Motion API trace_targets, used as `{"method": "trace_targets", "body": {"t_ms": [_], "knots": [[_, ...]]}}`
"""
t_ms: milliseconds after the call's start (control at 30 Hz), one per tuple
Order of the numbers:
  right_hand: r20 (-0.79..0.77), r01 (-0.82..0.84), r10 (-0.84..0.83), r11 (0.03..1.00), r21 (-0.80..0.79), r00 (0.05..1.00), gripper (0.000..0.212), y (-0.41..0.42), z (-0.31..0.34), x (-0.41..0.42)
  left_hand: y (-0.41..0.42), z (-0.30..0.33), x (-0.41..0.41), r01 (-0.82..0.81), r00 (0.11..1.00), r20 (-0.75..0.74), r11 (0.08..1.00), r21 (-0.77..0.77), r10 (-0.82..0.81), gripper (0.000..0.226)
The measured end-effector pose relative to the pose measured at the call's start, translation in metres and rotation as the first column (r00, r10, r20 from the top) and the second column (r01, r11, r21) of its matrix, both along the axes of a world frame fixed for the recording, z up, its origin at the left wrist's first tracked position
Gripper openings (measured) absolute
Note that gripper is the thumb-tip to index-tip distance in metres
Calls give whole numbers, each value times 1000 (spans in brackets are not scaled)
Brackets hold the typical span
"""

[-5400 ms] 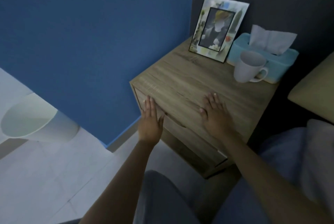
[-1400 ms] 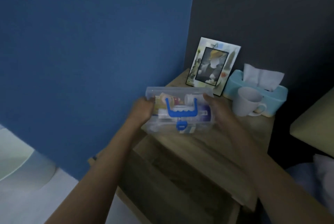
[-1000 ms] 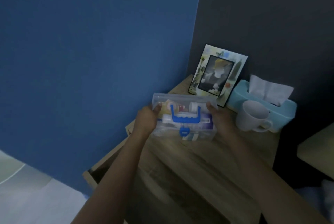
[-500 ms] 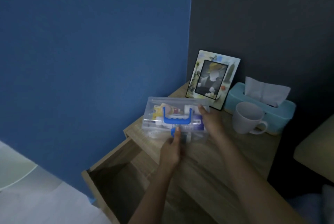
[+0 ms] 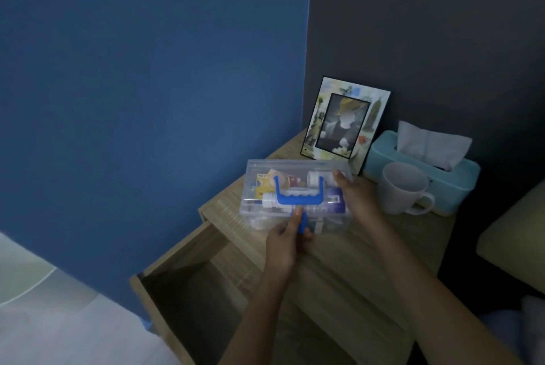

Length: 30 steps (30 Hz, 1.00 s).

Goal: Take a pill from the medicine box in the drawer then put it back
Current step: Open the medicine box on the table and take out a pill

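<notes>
A clear plastic medicine box (image 5: 295,196) sits on the tabletop (image 5: 368,252) of a wooden bedside stand, close to its front left corner. The box has a blue handle (image 5: 298,195) on its lid and a blue latch (image 5: 303,223) on its front side. The lid looks shut. Through the clear walls you can see a white tube, a white bottle, some yellow and pink packets and a purple pack. No single pill can be made out; the things inside are too small and dim.

The left hand (image 5: 284,242) is at the front of the box. Its fingers (image 5: 295,217) are curled, and the thumb and first finger pinch the blue latch. The right hand (image 5: 358,198) is at the right end of the box. Its fingers are bent around that end, with the thumb pressed on the top of the lid near the back right corner.

Below the front edge of the tabletop, the drawer (image 5: 188,285) is pulled out wide. The part you can see inside is dark, and nothing can be made out in it.

Along the back edge of the tabletop stands a picture frame (image 5: 345,122), leaning on the dark wall. Beside it, at the back right corner, is a light blue tissue box (image 5: 418,170) with a white tissue sticking up. A white mug (image 5: 402,187) stands just in front of the tissue box, with its handle pointing right. You cannot see down into the mug well enough to tell what it holds.
</notes>
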State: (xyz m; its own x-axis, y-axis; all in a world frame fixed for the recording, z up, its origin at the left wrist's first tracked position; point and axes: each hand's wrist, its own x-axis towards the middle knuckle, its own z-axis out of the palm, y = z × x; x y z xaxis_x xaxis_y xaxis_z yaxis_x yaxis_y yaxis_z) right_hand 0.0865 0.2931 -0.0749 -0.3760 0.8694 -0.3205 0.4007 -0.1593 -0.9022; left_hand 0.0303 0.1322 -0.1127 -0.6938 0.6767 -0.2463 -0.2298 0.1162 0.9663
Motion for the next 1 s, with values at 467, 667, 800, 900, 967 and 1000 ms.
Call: {"method": "trace_targets", "body": {"t_ms": [467,667,800,900,967,1000], "knots": [[-44,56,-55,998,5,997,34,0,-8,-4,1,12,2,-56,998,-18,996,-65,55,39],[-32,57,-57,998,7,998,37,1,-10,-4,-6,12,3,7,1000,19,1000,6,-7,30],[-63,32,-28,997,66,998,45,-1,-9,-1,-20,2,3,29,995,98,999,34,-32,23],[-184,31,-5,990,140,983,51,-6,-9,9,-35,-9,2,-79,988,138,996,37,73,23],[-263,91,-47,983,161,964,52,-16,-17,21,-46,-14,-1,-212,972,116,977,38,206,26],[-294,116,-63,979,166,954,54,-21,-23,27,-50,-14,-4,-277,959,78,960,49,273,27]]}}
